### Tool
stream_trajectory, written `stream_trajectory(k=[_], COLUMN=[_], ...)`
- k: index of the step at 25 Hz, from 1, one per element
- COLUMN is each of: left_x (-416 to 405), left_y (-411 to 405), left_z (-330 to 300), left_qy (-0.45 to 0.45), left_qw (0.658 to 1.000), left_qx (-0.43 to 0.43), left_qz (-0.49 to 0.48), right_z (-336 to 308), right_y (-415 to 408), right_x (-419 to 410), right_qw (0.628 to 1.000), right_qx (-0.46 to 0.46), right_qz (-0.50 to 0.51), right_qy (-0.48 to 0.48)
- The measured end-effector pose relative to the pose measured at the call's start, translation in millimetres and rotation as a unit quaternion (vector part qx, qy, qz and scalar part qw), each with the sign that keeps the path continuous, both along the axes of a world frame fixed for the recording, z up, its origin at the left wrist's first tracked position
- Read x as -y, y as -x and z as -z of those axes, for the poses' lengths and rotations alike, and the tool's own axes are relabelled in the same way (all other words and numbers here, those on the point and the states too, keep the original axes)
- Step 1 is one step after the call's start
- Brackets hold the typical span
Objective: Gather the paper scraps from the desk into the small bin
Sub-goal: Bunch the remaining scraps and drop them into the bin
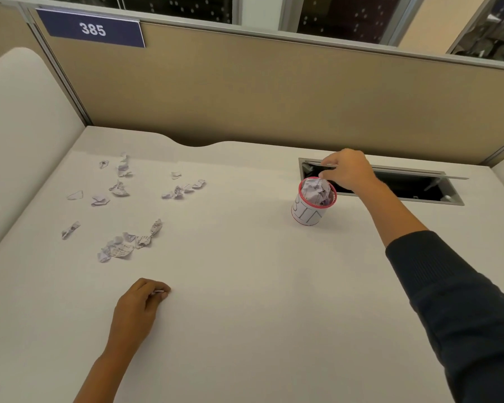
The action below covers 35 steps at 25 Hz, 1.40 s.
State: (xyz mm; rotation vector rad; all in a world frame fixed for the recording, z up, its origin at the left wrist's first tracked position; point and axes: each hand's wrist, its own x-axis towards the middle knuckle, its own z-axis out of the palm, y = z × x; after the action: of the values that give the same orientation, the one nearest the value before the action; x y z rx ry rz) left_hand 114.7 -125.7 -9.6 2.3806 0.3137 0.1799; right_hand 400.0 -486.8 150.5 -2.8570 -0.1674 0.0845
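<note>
Office cubicle: numbered partition (245, 91), desk (245, 286).

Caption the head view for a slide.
Right hand drops paper into the full small bin; scraps remain on desk.

Right hand (348, 170) hides its fingertips over bin (312, 210); scrap in left hand (141, 301) barely visible.

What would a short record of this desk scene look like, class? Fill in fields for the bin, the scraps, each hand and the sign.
bin: small cup with a red rim, upright on the desk, stuffed with crumpled paper
scraps: many lie scattered on the desk's left side
right hand: over the bin's rim, fingers at the paper
left hand: curled, pinching a small scrap, resting on the desk
sign: reads 385
</note>
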Motion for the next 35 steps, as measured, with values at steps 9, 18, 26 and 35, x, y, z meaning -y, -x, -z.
stream_trajectory(k=[9,18,26,35], left_x=[9.9,20.7,20.3,43.1], left_y=[3.9,3.6,-3.8,-41.8], left_z=[3.5,7.0,11.0,17.3], left_qy=[-0.01,-0.026,-0.039,-0.044], left_qw=[0.999,0.995,0.993,0.996], left_qx=[0.012,0.044,0.055,0.074], left_qz=[-0.046,-0.09,-0.093,-0.023], right_z=[38.5,58.5,17.8,85.2], right_y=[-1.2,-11.5,-4.4,10.6], right_x=[-14.9,-17.3,27.8,59.2], right_qw=[0.98,0.971,0.976,0.928], right_qx=[-0.096,-0.114,0.025,0.005], right_qz=[-0.094,-0.129,0.058,0.177], right_qy=[0.148,0.164,-0.208,-0.328])
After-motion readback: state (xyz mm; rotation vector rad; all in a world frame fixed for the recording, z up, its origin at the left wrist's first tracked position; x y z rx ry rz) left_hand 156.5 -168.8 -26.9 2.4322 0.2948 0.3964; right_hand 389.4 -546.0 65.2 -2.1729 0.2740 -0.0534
